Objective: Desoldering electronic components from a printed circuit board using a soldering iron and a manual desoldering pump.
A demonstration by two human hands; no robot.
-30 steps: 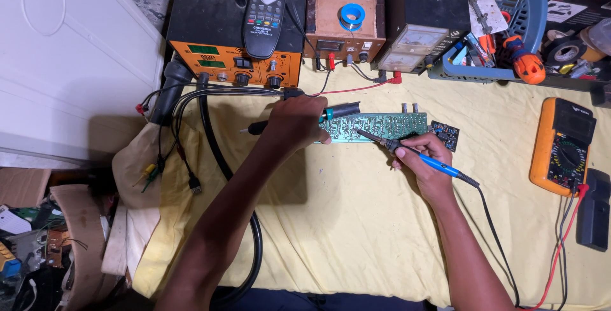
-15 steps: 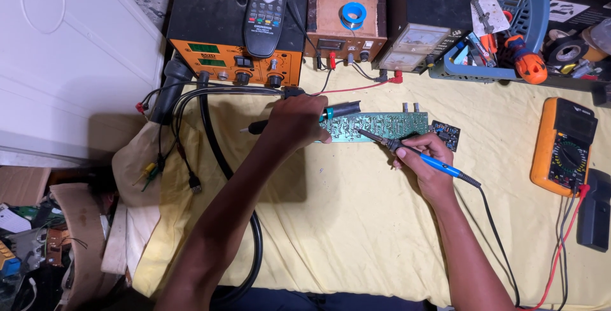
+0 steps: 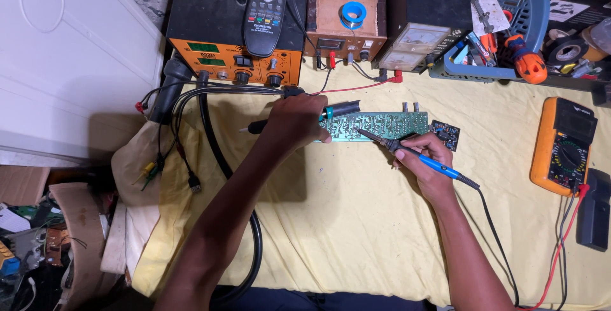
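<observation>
Soldering iron held to a green circuit board on a yellow cloth.

The long green circuit board [image 3: 375,126] lay on the yellow cloth [image 3: 356,222], its long axis running left to right in the head view. The right hand [image 3: 428,158] pinched the blue-handled soldering iron [image 3: 414,153] like a pen, fingers closed round it, tip pointing up-left onto the board. The left hand [image 3: 294,123], forearm stretched diagonally up, was wrapped closed around a black-and-green tool [image 3: 331,112] lying across the board's left end. Behind stood an orange-fronted black station [image 3: 232,63] with a grey remote control [image 3: 264,8] on top; an orange multimeter [image 3: 563,145] lay at right.
</observation>
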